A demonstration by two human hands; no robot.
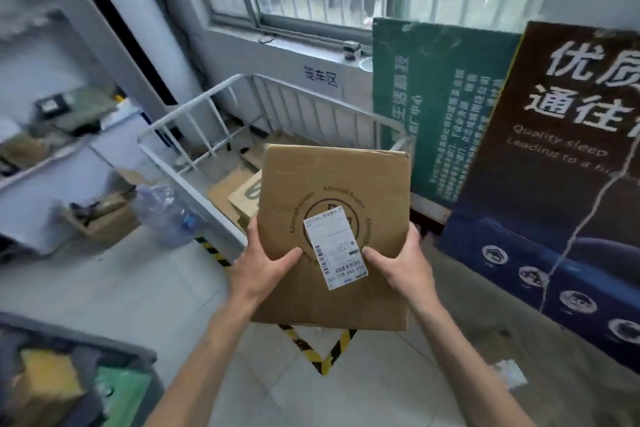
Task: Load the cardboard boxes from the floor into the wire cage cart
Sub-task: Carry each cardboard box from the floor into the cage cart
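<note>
Right, my left hand [266, 269] and right hand [403, 267] grip the box [332, 184] by its near sides, thumbs on top for control. Cart [304, 111] sits just beyond the grip.

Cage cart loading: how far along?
Done: some cardboard already lies inside the cart. In hand: left hand and right hand grip one labelled box, held up before the cart, not yet in. Left: set it inside; whether more boxes wait is not visible.
</note>
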